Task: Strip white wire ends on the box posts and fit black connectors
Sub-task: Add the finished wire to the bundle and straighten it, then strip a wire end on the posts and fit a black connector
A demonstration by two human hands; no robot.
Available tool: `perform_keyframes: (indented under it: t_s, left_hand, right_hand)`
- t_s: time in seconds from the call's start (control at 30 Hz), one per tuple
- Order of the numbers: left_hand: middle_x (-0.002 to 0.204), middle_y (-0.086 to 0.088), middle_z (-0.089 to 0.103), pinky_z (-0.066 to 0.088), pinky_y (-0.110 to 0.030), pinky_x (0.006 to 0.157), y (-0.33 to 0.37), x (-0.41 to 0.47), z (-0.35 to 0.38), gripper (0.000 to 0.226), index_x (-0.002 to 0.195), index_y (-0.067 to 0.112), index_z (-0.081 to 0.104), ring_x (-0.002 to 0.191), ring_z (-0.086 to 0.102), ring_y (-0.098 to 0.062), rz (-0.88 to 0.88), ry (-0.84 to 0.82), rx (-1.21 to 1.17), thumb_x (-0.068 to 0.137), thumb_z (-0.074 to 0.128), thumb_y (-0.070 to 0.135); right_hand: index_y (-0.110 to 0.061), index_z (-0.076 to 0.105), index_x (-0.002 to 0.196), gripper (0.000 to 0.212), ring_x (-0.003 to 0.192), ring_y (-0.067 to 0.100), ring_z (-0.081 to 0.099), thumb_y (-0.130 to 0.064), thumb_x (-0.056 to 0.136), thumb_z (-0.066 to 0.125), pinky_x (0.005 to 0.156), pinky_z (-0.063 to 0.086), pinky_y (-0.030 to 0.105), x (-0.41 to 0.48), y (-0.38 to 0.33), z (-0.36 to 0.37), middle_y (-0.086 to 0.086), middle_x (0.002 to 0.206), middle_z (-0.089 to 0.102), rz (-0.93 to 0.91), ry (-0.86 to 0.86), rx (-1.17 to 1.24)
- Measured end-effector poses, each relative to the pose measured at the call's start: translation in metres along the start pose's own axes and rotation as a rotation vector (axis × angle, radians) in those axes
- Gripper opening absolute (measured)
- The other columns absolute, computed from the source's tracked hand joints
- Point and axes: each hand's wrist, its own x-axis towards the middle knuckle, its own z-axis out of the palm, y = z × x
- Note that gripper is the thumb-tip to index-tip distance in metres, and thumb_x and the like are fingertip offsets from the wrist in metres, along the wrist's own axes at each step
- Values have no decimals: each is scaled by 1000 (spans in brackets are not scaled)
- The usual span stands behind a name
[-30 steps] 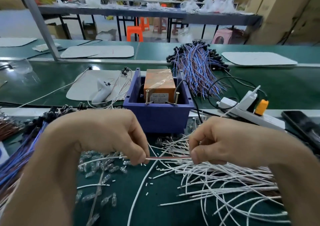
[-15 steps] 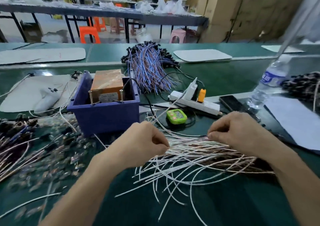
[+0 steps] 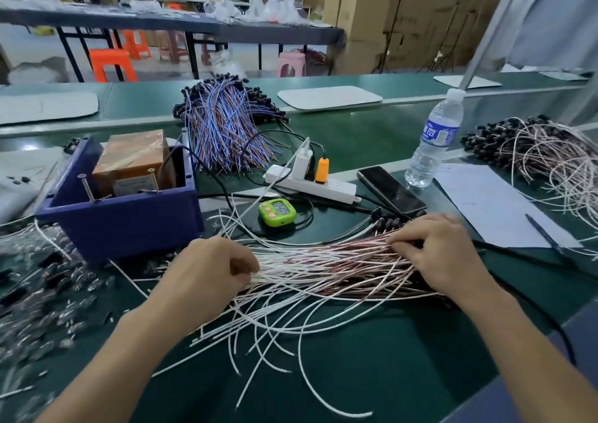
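A loose spread of white and reddish wires (image 3: 323, 270) lies on the green mat in front of me. My left hand (image 3: 207, 273) is closed on the wires at the spread's left side. My right hand (image 3: 443, 254) rests on the right part of the same spread, fingers curled into the wires. A few black connectors (image 3: 390, 222) sit at the wire ends just beyond my right hand. The blue box (image 3: 123, 209) with two metal posts (image 3: 86, 189) on its front edge stands to the left, beyond my left hand.
Clear sleeves and black parts (image 3: 48, 296) litter the mat at left. A green timer (image 3: 277, 211), power strip (image 3: 310, 184), phone (image 3: 390, 193), water bottle (image 3: 435, 141), paper sheet (image 3: 485, 202) with a pen lie behind. Blue-wire bundle (image 3: 226, 125) and finished wires (image 3: 550, 150) beyond.
The view has swung right, away from the box. Both hands have moved from stretching a single wire between them onto the wire pile, the right hand reaching farther right.
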Motion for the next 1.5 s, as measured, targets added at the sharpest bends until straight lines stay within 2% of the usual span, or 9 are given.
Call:
perform_keyframes:
  t_s: [0.3,0.47,0.57,0.7,0.83,0.97,1.1,1.27,1.5]
  left_hand:
    - [69,35,64,43,-4,56,7,-2,-6,20,85,46,80,71,64,10,-7,-33,-83,86,82,27]
    - [62,46,58,40,-9,54,19,-6,-51,20,85,51,78,72,58,19,19,10,-32,86,78,31]
    - [68,37,64,53,-22,65,17,-15,-89,25,86,57,74,71,61,5,1,32,103,84,74,32]
    - [84,12,73,58,-37,77,-9,-36,-118,26,83,41,80,84,66,-19,-194,40,229,79,68,18]
    - [80,14,72,51,-29,66,-65,-79,-145,31,84,49,78,77,64,-14,-405,116,258,80,68,20]
    - [98,12,77,59,-33,85,-128,-138,-166,28,86,45,78,92,70,-16,-688,241,222,85,67,20]
    - [107,13,74,54,-32,93,-166,-180,-169,25,96,42,78,100,67,-15,-814,313,137,84,71,21]
    - [102,14,76,55,-29,84,-183,-188,-154,21,97,39,78,96,69,-12,-824,320,99,83,72,25]
    - [89,4,75,42,-36,87,-180,-174,-130,20,98,33,76,90,69,-21,-795,327,445,84,69,46]
  right_hand:
    - [-25,83,97,37,98,16,66,4,85,65,98,49,31,-15,-57,28,-4,98,78,-120,-116,-5]
    - [-32,81,96,37,93,11,67,0,88,65,90,52,25,-14,-126,48,-7,99,76,-237,-152,153]
    - [-32,82,91,32,81,13,66,-6,90,63,81,51,26,-8,-183,67,-3,93,76,-360,-202,255]
    - [-33,82,91,31,82,23,67,-11,87,60,75,51,33,1,-256,97,-3,90,78,-448,-277,283]
    - [-34,82,94,38,77,22,68,-7,86,57,69,54,33,0,-321,126,-3,87,78,-542,-427,368]
    - [-36,79,102,38,77,14,69,-8,90,57,74,60,32,-6,-383,154,-8,94,78,-595,-553,420]
    - [-41,71,119,54,57,10,56,0,88,53,50,42,21,-11,-432,180,-3,89,71,-668,-663,326]
    - [-22,69,106,40,94,31,65,3,77,57,76,51,35,-20,-457,199,6,101,71,-830,-655,52]
    - [-25,74,92,33,83,29,66,-1,73,61,69,49,31,-11,-461,195,5,87,72,-782,-648,70]
